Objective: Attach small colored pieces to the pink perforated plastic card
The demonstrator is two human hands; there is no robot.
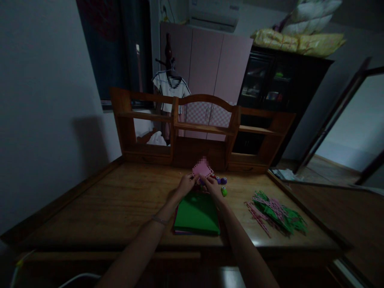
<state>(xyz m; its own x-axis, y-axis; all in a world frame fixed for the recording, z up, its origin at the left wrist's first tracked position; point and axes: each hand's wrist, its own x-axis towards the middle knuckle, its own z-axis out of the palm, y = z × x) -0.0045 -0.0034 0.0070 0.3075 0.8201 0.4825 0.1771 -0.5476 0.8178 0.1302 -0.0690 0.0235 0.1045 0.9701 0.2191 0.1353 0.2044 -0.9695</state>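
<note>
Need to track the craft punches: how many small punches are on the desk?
2 clearly: a purple punch just right of the right hand, and a green punch just nearer than it. A reddish bit by the pink sheet may be another; hands could hide more.

One head-worn camera looks forward and down over the wooden desk (pixel 120 200), hands (pixel 199 185) at arm's length.

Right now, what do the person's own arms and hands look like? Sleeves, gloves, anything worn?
Both forearms are bare up to the bottom edge of the picture: no sleeves in view, no gloves. The left hand and right hand are bare, and in this dim light no rings can be made out. The only thing worn is a thin pale band around the left wrist.
</note>
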